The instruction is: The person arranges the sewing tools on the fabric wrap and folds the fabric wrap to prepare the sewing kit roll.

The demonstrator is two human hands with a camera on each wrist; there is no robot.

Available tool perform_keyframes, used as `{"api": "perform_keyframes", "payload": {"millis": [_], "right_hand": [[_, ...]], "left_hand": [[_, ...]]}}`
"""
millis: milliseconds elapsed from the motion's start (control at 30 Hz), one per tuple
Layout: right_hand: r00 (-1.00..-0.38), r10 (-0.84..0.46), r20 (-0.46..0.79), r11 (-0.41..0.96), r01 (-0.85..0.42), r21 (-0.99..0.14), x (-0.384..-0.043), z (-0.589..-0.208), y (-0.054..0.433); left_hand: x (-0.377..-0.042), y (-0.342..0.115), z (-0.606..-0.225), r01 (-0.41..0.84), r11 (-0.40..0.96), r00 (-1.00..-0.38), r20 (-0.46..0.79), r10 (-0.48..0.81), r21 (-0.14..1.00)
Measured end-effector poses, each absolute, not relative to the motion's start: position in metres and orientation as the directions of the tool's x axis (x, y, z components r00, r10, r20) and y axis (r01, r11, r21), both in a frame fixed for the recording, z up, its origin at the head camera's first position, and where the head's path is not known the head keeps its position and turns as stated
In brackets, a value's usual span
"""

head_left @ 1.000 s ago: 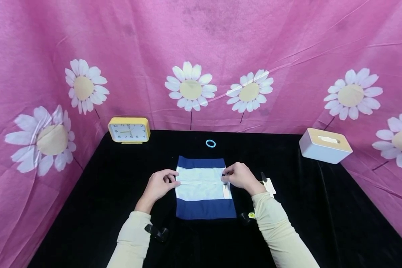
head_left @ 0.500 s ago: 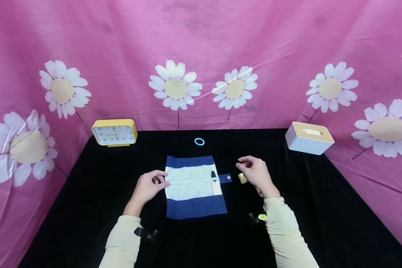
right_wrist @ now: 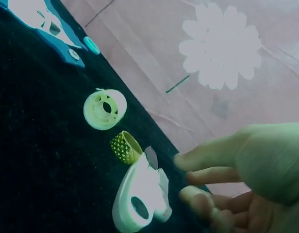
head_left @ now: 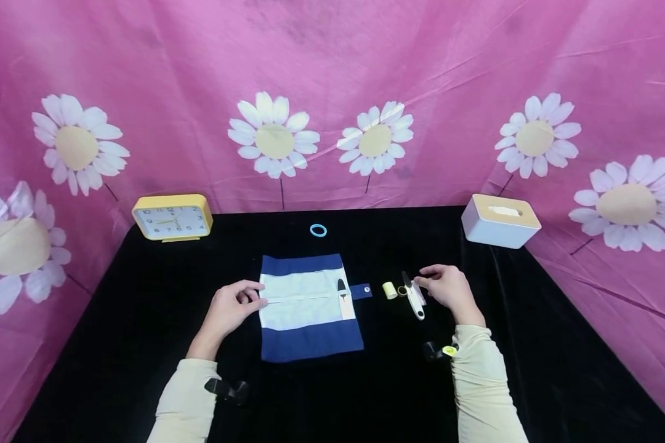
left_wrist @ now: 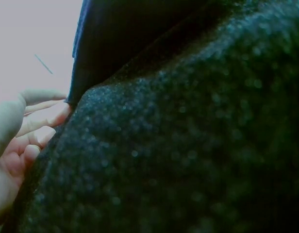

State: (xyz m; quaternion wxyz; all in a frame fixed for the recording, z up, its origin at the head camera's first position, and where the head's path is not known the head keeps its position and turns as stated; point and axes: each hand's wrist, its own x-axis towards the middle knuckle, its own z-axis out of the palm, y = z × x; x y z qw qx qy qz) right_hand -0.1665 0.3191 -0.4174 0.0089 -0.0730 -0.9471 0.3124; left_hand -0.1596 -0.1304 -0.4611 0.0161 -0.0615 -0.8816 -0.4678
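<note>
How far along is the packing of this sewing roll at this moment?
Done: one dark-handled tool sits in the pocket of the blue and white fabric roll, which lies open and flat. In hand: the left hand holds the roll's left edge; the right hand reaches at the white thread snips. Left: snips, brass thimble and yellow spool lie loose on the cloth.

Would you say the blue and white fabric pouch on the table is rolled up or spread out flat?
Spread flat: the pouch lies unrolled on the black table, its snap tab sticking out.
</note>
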Motion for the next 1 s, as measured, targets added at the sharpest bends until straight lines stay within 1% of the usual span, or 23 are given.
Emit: {"api": "perform_keyframes", "payload": {"millis": [167,467,767,1000], "right_hand": [[-0.994,0.083,-0.077,0.814,0.113,-0.569,-0.1696,-0.4201,0.3135],[-0.992,0.079,-0.1,0.823,0.121,-0.554,-0.1694,-0.4204,0.3161],[-0.985,0.118,-0.124,0.745,0.171,-0.645,-0.1695,-0.4248,0.3202],[-0.98,0.119,-0.158,0.707,0.195,-0.68,-0.1707,-0.427,0.3202]], "left_hand": [[-0.1606,-0.1371,-0.4585,0.127,0.564,-0.992,0.092,0.091,0.816],[-0.161,-0.132,-0.4594,0.11,0.542,-0.993,0.075,0.086,0.833],[-0.1617,-0.1295,-0.4597,0.104,0.538,-0.994,0.068,0.086,0.837],[-0.161,-0.1299,-0.4593,0.104,0.54,-0.994,0.072,0.081,0.835]]}}
